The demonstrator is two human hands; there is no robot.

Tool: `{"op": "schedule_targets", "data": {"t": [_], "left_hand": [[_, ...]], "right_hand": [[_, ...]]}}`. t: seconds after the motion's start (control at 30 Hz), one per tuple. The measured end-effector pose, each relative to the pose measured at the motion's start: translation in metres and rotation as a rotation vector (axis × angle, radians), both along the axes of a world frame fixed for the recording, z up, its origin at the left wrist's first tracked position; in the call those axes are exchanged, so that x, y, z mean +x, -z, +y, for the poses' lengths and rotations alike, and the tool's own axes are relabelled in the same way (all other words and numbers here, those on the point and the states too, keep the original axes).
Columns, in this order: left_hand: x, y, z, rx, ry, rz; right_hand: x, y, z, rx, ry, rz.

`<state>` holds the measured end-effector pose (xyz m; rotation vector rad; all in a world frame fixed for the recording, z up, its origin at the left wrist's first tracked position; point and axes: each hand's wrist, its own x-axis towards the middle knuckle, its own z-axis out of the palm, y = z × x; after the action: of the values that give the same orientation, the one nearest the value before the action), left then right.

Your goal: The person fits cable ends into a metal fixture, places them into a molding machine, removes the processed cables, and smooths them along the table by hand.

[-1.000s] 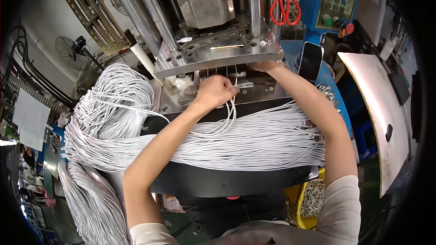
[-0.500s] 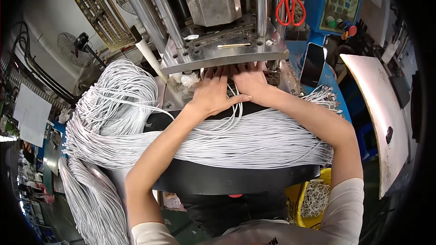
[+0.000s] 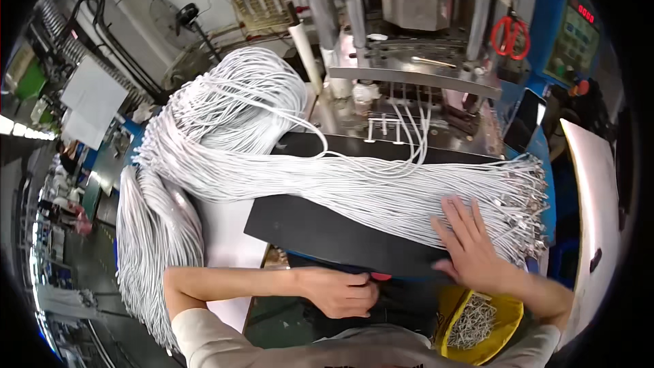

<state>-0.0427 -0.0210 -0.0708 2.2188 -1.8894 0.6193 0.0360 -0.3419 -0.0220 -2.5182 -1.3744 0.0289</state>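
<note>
My right hand (image 3: 470,245) is open, fingers spread over the near edge of a thick bundle of white cables (image 3: 354,180). The bundle lies across a black board (image 3: 334,228), its metal-tipped ends (image 3: 528,197) at the right. My left hand (image 3: 343,292) is curled closed at the board's front edge, beside a red button-like piece (image 3: 380,277); whatever its fingers hold, if anything, is hidden. Behind the bundle, a few cables (image 3: 419,133) run into the press's lower mould (image 3: 436,119). White branched plastic pieces (image 3: 385,128) stand next to them.
The press's steel plate (image 3: 409,78) carries a cotton swab (image 3: 433,62). Red-handled scissors (image 3: 509,37) hang right of it, near a blue control box (image 3: 569,34) and a phone (image 3: 524,119). A yellow bag (image 3: 507,320) of white scraps sits low right. More cables (image 3: 157,245) hang at left.
Both hands have come out from under the press plate, toward me. The left is now at the board's front edge, the right on the cable bundle. The whole view has shifted, uncovering the mould.
</note>
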Motion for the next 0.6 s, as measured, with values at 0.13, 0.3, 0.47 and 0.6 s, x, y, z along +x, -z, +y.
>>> {"op": "schedule_targets", "data": {"t": [0.13,0.3,0.47,0.6], "left_hand": [[-0.053,0.057,0.064,-0.014,-0.718,0.828],[-0.055,0.059,0.082,-0.708,-1.308,1.967],[-0.058,0.044,0.081,-0.721,-1.294,1.992],[-0.059,0.031,0.08,-0.712,-1.294,2.028]], "right_hand": [[-0.043,0.03,-0.031,-0.141,0.085,0.089],[-0.046,0.045,-0.027,-0.192,0.158,-0.263],[-0.049,0.021,-0.024,-0.127,0.148,-0.218],[-0.05,0.002,-0.023,-0.153,0.145,-0.187]]}}
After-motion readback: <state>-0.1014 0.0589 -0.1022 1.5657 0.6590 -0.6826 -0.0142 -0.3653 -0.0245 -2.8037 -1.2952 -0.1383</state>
